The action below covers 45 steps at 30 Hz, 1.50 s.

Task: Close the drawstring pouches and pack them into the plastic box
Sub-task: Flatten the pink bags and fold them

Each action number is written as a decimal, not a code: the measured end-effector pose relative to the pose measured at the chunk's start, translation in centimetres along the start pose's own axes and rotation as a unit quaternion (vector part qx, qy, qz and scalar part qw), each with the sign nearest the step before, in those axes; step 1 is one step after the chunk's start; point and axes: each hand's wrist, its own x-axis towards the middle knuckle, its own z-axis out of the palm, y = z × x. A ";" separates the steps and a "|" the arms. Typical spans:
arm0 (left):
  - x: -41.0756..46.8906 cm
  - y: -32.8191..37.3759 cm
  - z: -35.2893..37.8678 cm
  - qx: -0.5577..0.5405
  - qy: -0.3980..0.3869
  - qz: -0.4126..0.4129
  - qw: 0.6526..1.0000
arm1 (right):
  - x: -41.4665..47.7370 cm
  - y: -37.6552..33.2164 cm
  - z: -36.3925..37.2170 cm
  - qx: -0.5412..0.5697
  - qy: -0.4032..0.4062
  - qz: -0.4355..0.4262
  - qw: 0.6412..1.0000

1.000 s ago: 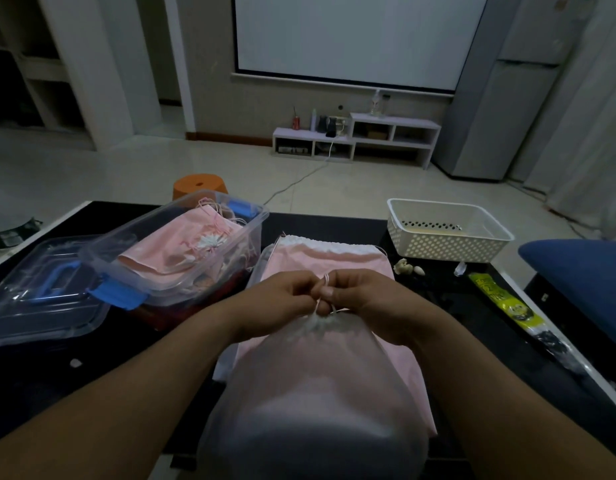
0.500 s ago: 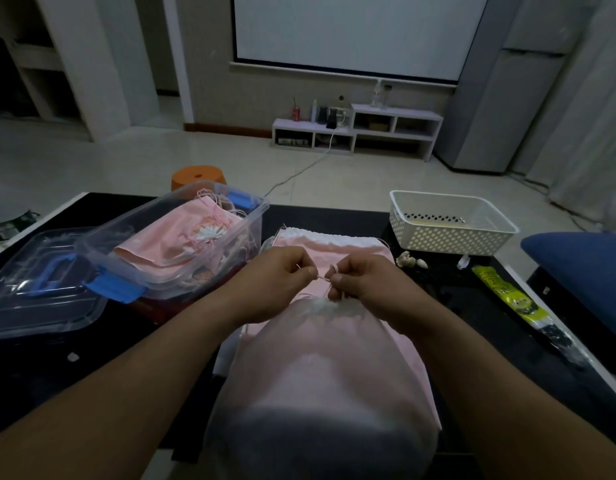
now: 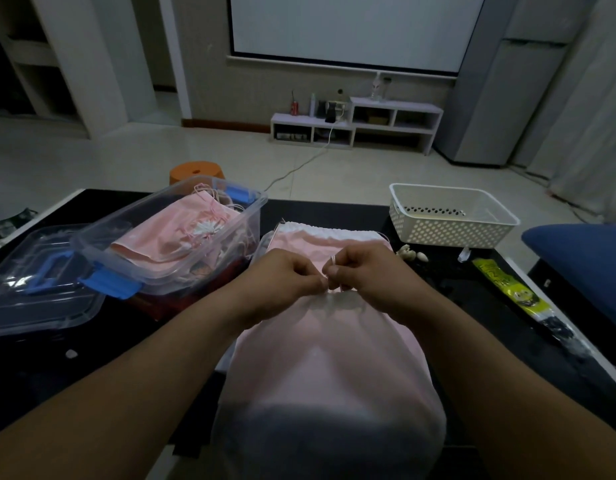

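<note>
Right in the middle of the black table (image 3: pixel 507 341), a pink pouch (image 3: pixel 327 358) is propped up with its mouth gathered tight. The white string (image 3: pixel 333 263) at that mouth is pinched from both sides: the left hand (image 3: pixel 285 275) and the right hand (image 3: pixel 365 271) are both curled onto it, knuckles nearly touching, and a loop of it can be seen at the right index finger. A second pouch (image 3: pixel 334 239) is laid flat underneath. Over on the left, the plastic box (image 3: pixel 168 244) is loaded with folded pouches (image 3: pixel 182 237), with its lid (image 3: pixel 40 289) set down beside it. A white basket (image 3: pixel 451 216) and a yellow packet (image 3: pixel 507 282) are parked on the right side.
</note>
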 end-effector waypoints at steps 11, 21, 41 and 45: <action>0.2 -0.3 1.1 0.016 0.057 0.081 0.995 | 0.1 0.6 -0.5 0.025 0.014 0.000 1.000; 0.2 -0.9 1.1 0.033 0.021 0.075 0.996 | -0.2 0.5 -0.3 -0.037 0.018 -0.058 0.997; 1.0 -1.1 -1.3 -0.011 -0.058 0.060 0.996 | 0.7 1.9 0.6 -0.016 0.048 -0.108 0.993; 1.5 -1.9 -2.1 0.049 -0.035 0.049 0.997 | 0.7 2.2 0.8 -0.006 0.065 -0.077 0.995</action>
